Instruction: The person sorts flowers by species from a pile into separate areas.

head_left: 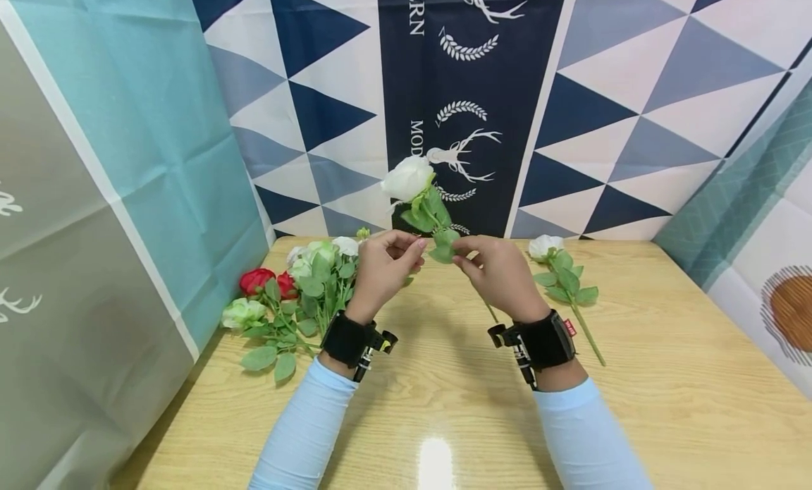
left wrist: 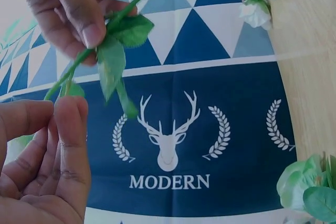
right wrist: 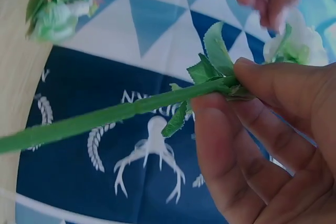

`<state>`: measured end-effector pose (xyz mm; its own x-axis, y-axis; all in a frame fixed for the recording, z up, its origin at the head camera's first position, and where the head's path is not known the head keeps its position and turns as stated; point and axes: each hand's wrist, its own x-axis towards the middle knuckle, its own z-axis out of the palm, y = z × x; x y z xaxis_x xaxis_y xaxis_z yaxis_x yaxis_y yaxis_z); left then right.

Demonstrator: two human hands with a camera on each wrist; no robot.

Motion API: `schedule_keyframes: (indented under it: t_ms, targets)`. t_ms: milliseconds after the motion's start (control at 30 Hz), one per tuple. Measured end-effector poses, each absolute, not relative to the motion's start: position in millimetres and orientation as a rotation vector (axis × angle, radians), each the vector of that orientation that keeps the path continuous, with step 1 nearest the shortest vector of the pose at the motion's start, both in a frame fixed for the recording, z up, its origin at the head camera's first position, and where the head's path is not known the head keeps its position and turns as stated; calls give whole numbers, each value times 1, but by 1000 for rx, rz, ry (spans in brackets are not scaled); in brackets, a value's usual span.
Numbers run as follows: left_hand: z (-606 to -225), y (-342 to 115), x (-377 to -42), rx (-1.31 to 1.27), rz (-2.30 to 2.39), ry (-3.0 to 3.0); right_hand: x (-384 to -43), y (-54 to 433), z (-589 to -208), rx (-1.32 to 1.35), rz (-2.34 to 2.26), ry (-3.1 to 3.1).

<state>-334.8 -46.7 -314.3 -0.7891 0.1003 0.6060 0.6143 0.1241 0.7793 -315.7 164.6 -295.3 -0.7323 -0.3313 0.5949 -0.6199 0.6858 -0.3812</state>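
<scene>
Patterned cloth (head_left: 326, 35) backs the bench (head_left: 438, 398), above which your right hand (head_left: 504, 275)'s grip pinches the white rose (head_left: 423, 199) by its stem (right wrist: 131, 108), slanting up and left, its bloom (head_left: 406, 178) nearer your left hand (head_left: 385, 266), whose hold I cannot tell.

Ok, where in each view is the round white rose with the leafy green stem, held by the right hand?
Head: the white rose is just above centre, its bloom uppermost.
Left wrist: its leafy stem slants across the upper left; the bloom isn't clearly visible.
Right wrist: the leafy stem runs from the left edge to the right hand; the bloom is upper right.
Shared landmark: the navy-blue fabric panel with white deer prints.
</scene>
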Motion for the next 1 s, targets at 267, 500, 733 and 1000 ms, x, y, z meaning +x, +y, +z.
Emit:
schedule_keyframes:
  t_ms: [267,500,733,1000]
  targets:
    - [-312,-62,-336,-629,-1378,-2203,-321,203,-289,552,784,-2433]
    - [-314,-77,-340,-554,-1070,-2425,-321,236,-289,364,806,-2511]
    - [-312,-80,-340,-541,-1072,-2442,-329,269,-301,226,838,-2529]
    - [-315,-84,-343,-522,-1064,-2461,-341,305,-327,-76,886,-2546]
